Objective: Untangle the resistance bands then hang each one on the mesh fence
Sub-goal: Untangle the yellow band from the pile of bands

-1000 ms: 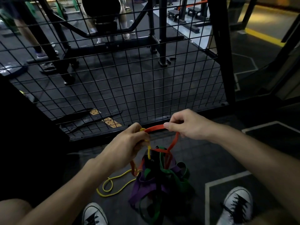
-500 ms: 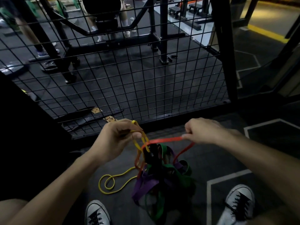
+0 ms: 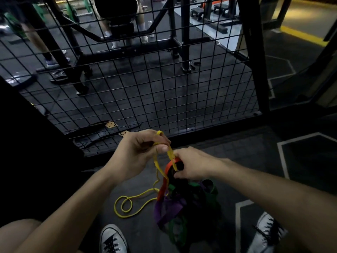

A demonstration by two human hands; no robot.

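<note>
A knot of resistance bands hangs between my hands above the dark floor. My left hand (image 3: 138, 152) pinches the thin yellow band (image 3: 127, 203), whose loose end coils on the floor to the left. My right hand (image 3: 193, 166) grips the red band (image 3: 164, 187) where the yellow one crosses it, close to my left hand. Below hang a purple band (image 3: 169, 209), a green band (image 3: 179, 229) and a dark band, all twisted together. The black mesh fence (image 3: 145, 84) stands just beyond my hands.
My two white sneakers (image 3: 113, 240) stand on the dark rubber floor with white lines (image 3: 238, 212). A thick black post (image 3: 255, 55) ends the fence on the right. Behind the mesh are gym racks, a black belt (image 3: 102, 130) and other people's legs.
My right hand has moved left from the stretched red band to the knot beside my left hand. My left hand has lifted the yellow band a little higher.
</note>
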